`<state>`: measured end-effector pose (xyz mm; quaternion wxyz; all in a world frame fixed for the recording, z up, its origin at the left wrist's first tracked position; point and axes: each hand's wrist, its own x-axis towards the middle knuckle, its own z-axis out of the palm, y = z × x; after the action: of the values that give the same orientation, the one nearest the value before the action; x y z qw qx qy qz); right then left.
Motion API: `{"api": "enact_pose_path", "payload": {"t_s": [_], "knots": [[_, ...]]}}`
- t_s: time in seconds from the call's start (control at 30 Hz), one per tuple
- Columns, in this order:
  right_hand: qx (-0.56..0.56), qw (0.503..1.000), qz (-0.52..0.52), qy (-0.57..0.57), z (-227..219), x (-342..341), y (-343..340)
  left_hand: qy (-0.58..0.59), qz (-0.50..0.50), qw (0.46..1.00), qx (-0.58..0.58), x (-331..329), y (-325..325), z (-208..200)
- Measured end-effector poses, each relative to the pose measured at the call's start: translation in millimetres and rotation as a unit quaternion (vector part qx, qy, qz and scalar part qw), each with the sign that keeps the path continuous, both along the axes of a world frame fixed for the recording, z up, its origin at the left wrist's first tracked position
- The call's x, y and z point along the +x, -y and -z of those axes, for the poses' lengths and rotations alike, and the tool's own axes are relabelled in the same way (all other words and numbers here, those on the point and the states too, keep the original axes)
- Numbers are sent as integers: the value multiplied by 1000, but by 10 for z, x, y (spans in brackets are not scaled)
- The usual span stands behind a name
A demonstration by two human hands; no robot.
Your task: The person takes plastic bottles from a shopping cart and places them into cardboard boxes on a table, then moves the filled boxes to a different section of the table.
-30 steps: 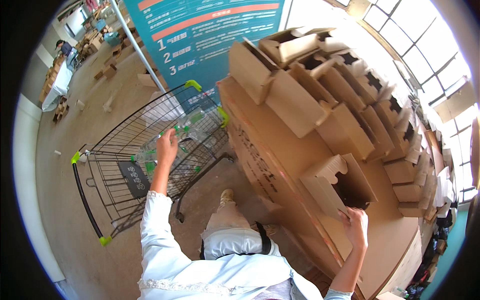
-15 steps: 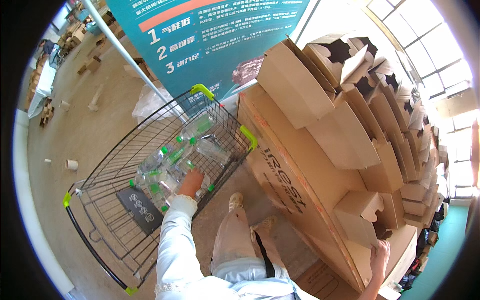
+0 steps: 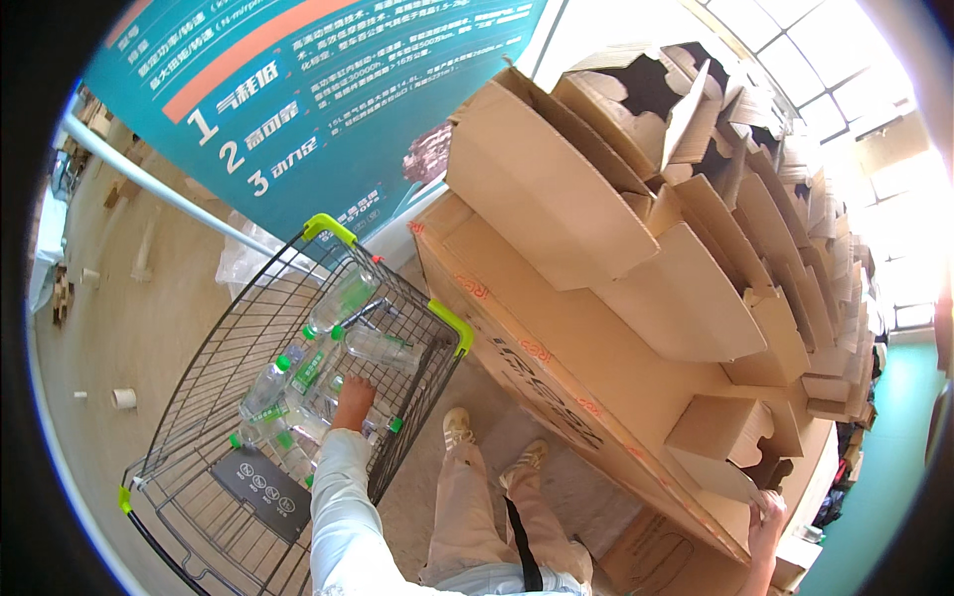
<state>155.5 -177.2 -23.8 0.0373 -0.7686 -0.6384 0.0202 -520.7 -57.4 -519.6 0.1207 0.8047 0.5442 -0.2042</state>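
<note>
Inside a black wire shopping cart lie several clear plastic bottles with green caps, among them a bottle at the far end and a bottle beside it. My left hand reaches down among them, its fingers closed at a clear plastic bottle partly hidden beneath it. On the right, my right hand grips the near lower edge of a small open cardboard box with cut-out flaps. That box rests on a large flat brown carton.
Many open cardboard boxes are stacked on the carton and rise toward the back right. A teal printed banner stands behind the cart, with a pale pole beside it. A white cardboard-like tube lies on the floor at left.
The view has shifted, so the cart and banner sit farther left and larger. My left hand stays among the bottles, and my right hand keeps hold of the small box.
</note>
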Motion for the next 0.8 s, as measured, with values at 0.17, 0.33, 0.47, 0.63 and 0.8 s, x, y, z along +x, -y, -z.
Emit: {"api": "enact_pose_path", "payload": {"t_s": [0.17,0.33,0.47,0.63,0.8], "knots": [[-1,1000,28,-15,-36,-71,-39,32,-145,988,-41,57,-234,-790],[7,1000,-2,-19,5,-85,-129,-11,-92,992,-90,-210,-233,-838],[30,999,4,-32,76,-68,-15,-50,-30,997,-42,-89,57,-642],[11,1000,-6,6,153,117,115,-22,4,999,-39,-4,3,-92],[49,997,-50,16,253,392,374,-35,46,997,-44,96,-98,-43]]}}
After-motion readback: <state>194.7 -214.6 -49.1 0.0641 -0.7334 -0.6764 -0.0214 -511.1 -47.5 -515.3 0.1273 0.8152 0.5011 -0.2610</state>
